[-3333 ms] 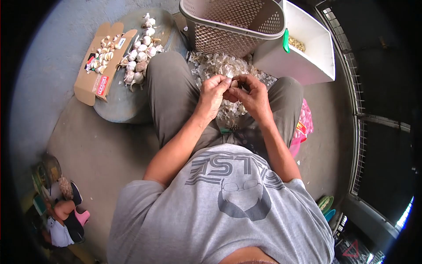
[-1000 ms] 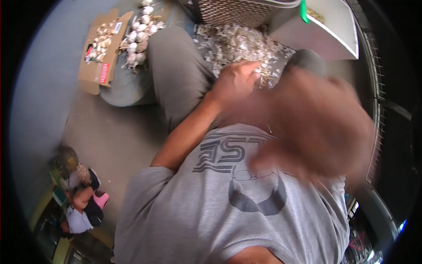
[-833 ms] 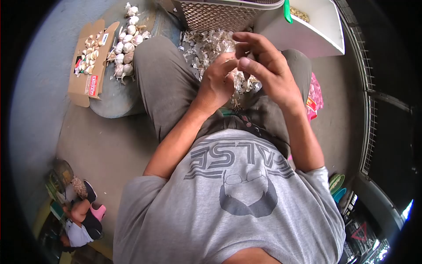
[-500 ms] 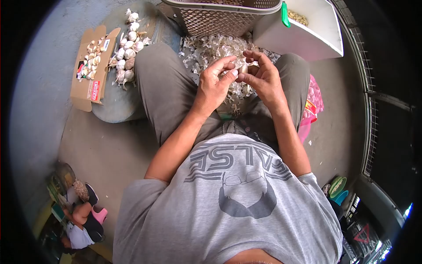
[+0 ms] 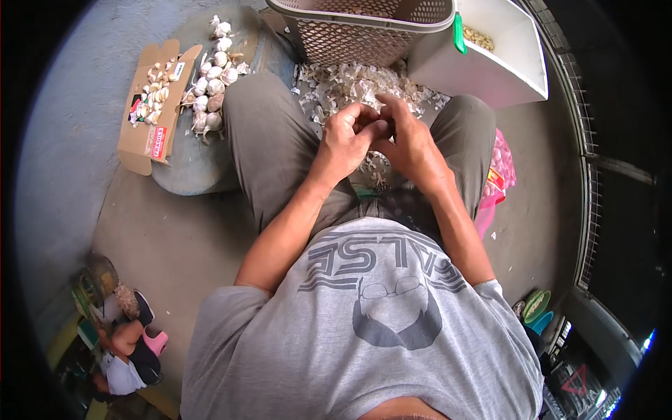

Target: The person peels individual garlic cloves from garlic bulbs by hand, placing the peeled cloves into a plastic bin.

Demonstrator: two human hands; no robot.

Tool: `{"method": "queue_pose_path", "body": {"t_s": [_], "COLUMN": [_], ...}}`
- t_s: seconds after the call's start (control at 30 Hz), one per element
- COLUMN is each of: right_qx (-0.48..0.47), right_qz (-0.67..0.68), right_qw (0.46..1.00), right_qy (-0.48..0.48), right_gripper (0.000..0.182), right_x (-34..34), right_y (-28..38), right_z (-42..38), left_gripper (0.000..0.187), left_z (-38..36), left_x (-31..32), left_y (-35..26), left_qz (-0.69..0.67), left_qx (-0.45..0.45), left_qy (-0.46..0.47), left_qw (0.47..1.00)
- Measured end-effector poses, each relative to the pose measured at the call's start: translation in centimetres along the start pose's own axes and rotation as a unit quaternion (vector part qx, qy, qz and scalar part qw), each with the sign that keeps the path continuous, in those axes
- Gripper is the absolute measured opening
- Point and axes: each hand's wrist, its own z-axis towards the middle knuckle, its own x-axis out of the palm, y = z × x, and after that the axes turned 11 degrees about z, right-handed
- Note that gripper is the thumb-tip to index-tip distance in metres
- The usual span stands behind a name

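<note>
We look down past a grey printed shirt [image 5: 378, 280] to two bare hands above parted knees. The left hand [image 5: 343, 143] and right hand [image 5: 416, 150] meet, fingers curled in narrow; they hide the space between them, so we cannot tell whether either holds anything.

Beyond and below the hands, a loose heap of papery garlic skins [image 5: 350, 82] spreads between the legs. To our left is a low, rounded blue-grey surface [image 5: 189, 169], worn and smudged. Whole garlic bulbs [image 5: 213, 85] lie there in a long cluster near the left knee. Beside them rests an opened cardboard box [image 5: 135, 143] with a red "FRAGILE" label, bearing loose garlic cloves [image 5: 155, 94].

Ahead stands a grey-brown lattice basket [image 5: 343, 42]. Just to its right, a tilted white bin [image 5: 500, 77] has pale cloves [image 5: 478, 38] inside and a green piece [image 5: 459, 33] at its rim. A pink bag [image 5: 500, 164] sits beside the right leg.

Around us we find a plain grey floor [image 5: 175, 245] with small pale flecks, a blue-grey wall [image 5: 52, 140] at left, and metal mesh [image 5: 586, 133] at right. At lower left another person [image 5: 124, 374] sits near a pink object [image 5: 155, 341]; at lower right are a green bowl [image 5: 537, 302] and a blue one, partly hidden.
</note>
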Motion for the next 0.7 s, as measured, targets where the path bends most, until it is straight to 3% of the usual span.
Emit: {"method": "queue_pose_path", "body": {"t_s": [0.13,0.17,0.27,0.3,0.5,0.6,0.7], "right_qx": [-0.024,0.036,-0.051,-0.073,-0.100,-0.019,-0.049], "right_qz": [0.020,0.097,0.008,0.001,0.026,0.050,-0.025], "right_qw": [0.999,0.995,0.999,0.997,0.995,0.998,0.998], "right_qy": [0.007,0.007,0.005,0.008,0.000,-0.028,-0.036], "right_gripper": [0.069,0.059,0.050,0.038,0.017,0.012,0.010], "right_x": [0.0,0.1,-0.3,-0.5,-0.5,-0.6,-0.7], "right_y": [1.2,1.2,-0.3,0.5,-0.4,0.1,0.4], "right_z": [-0.4,-0.5,-0.6,-0.6,-0.3,-0.1,0.7], "left_gripper": [0.011,0.011,0.008,0.010,0.014,0.016,0.016], "left_z": [0.4,0.6,0.3,0.5,0.4,0.3,0.4], "left_x": [-1.1,-1.2,-1.5,-1.5,-1.2,-1.2,-1.4], "left_y": [1.1,1.3,0.0,0.3,0.5,0.6,1.8], "left_qz": [-0.132,-0.163,-0.247,-0.262,-0.277,-0.252,-0.302], "left_qx": [-0.035,-0.036,-0.102,-0.114,-0.109,-0.112,-0.124], "left_qy": [0.000,-0.013,-0.029,-0.032,0.022,0.054,0.030], "left_qw": [0.991,0.986,0.963,0.958,0.955,0.960,0.945]}}
